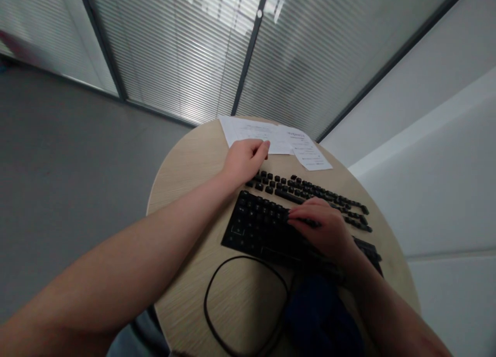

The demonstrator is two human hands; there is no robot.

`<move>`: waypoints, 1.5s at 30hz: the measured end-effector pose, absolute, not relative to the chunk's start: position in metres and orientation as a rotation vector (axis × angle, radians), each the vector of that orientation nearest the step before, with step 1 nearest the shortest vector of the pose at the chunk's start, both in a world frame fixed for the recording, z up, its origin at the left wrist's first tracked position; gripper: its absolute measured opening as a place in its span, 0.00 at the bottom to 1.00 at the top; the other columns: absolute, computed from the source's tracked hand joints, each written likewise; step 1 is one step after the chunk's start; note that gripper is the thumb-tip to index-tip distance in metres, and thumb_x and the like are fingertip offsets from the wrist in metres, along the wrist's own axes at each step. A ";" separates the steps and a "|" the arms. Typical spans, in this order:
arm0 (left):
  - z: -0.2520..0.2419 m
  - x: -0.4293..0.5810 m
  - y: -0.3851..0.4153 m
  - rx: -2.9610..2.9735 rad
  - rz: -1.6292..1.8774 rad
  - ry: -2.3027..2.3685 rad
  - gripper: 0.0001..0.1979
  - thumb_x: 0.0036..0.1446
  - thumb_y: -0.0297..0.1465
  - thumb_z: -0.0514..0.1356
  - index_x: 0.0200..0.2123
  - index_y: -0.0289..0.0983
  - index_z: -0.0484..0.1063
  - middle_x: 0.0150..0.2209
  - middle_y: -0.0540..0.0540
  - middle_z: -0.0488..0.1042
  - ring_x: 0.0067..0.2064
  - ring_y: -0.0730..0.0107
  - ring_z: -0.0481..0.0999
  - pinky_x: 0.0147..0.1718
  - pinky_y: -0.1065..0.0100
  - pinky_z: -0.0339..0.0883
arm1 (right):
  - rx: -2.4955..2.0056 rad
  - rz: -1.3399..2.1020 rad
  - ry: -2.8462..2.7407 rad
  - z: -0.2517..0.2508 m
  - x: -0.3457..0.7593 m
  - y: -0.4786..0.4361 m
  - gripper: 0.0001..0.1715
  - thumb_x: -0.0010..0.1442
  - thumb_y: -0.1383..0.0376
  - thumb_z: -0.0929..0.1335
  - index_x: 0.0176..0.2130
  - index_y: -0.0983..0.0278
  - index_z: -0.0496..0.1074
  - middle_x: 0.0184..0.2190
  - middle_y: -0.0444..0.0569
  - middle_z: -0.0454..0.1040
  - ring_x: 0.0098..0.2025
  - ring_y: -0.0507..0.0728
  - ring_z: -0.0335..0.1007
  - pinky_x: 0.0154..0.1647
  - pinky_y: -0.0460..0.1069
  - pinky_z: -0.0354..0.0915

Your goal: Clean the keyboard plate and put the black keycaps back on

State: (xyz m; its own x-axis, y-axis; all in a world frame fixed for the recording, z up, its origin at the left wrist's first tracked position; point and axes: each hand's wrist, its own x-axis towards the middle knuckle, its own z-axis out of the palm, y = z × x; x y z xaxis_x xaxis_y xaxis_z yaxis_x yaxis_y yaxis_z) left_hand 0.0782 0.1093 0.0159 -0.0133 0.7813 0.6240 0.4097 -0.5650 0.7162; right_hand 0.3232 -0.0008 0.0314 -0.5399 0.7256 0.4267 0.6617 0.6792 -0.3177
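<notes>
Black keyboard beneath the right hand

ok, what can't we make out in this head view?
All head view:
Left hand: whether it holds anything; its curled pose hides that.
Black rectangular keyboard: keys beneath the right hand, which covers them.
White printed paper sheets: wording, too small and blurred.
Dark blue bundle: what it is; shadowed, cut off by bottom edge.
Thin black cable: where it ends, lost in shadow.
</notes>
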 end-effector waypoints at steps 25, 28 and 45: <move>0.012 0.076 0.108 1.902 1.507 1.325 0.23 0.68 0.43 0.52 0.24 0.40 0.74 0.18 0.52 0.63 0.24 0.69 0.66 0.27 0.64 0.59 | -1.056 0.050 -2.535 0.017 0.314 -0.012 0.07 0.63 0.65 0.73 0.32 0.59 0.82 0.33 0.46 0.79 0.38 0.57 0.70 0.42 0.53 0.61; 0.011 0.075 0.108 1.899 1.501 1.317 0.23 0.68 0.43 0.52 0.24 0.40 0.74 0.18 0.51 0.64 0.24 0.69 0.66 0.26 0.65 0.59 | -1.052 0.126 -2.545 0.019 0.314 -0.011 0.06 0.62 0.66 0.73 0.33 0.60 0.82 0.31 0.46 0.79 0.37 0.56 0.70 0.41 0.53 0.61; 0.010 0.076 0.108 1.833 1.498 1.339 0.23 0.66 0.44 0.52 0.23 0.39 0.73 0.18 0.51 0.63 0.24 0.69 0.65 0.25 0.66 0.57 | -1.131 0.334 -2.695 0.026 0.315 -0.005 0.09 0.65 0.66 0.71 0.40 0.60 0.84 0.36 0.48 0.83 0.37 0.57 0.75 0.41 0.52 0.62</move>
State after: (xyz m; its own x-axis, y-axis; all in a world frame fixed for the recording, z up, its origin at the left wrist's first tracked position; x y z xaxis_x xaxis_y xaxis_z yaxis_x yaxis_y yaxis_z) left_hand 0.0765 0.1078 0.0102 -0.0435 0.8603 0.5080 0.4088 -0.4486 0.7948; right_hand 0.3154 -0.0049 0.0262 -0.6873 0.7200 0.0957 0.6749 0.6818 -0.2823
